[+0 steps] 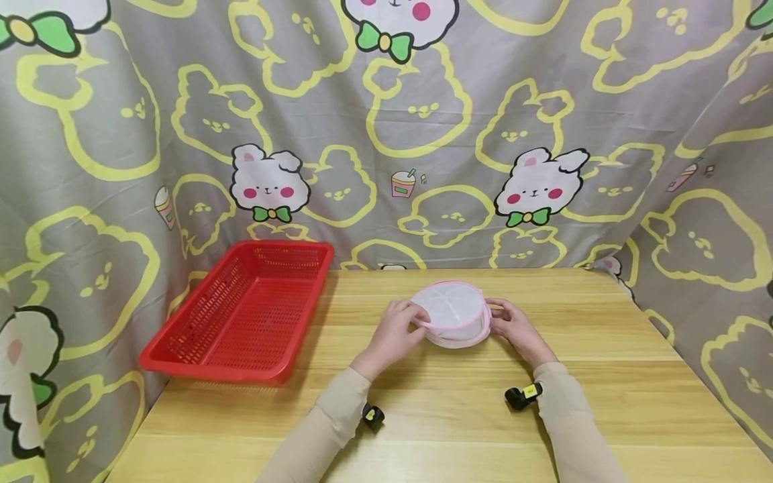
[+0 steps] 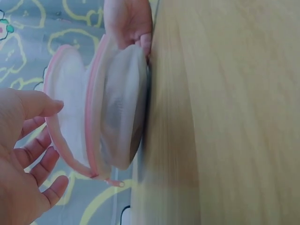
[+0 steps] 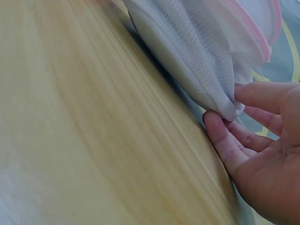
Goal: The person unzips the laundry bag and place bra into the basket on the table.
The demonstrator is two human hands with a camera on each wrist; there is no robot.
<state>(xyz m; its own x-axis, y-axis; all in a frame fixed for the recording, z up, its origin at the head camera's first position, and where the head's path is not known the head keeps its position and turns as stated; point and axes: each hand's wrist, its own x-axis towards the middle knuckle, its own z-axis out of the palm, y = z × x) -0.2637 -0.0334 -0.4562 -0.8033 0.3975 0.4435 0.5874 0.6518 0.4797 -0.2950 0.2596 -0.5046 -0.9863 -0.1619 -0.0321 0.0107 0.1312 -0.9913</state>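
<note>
A round white mesh laundry bag (image 1: 451, 307) with pink trim sits on the wooden table between both hands. Its lid (image 2: 70, 101) is unzipped and tilted up from the mesh body (image 2: 123, 105), and a small zipper pull (image 2: 115, 183) hangs at the rim in the left wrist view. My left hand (image 1: 396, 332) pinches the lid's pink edge, thumb on the upper face and fingers behind it. On the other side, my right hand (image 1: 518, 330) pinches the lower mesh edge between thumb and fingers, close to the tabletop. The bag's inside is mostly hidden.
A red perforated plastic basket (image 1: 290, 335) stands on the left part of the wooden table (image 1: 459, 429). Behind and at both sides hangs a grey curtain (image 1: 435, 221) with cartoon bears. Each wrist carries a small black camera (image 1: 373, 417).
</note>
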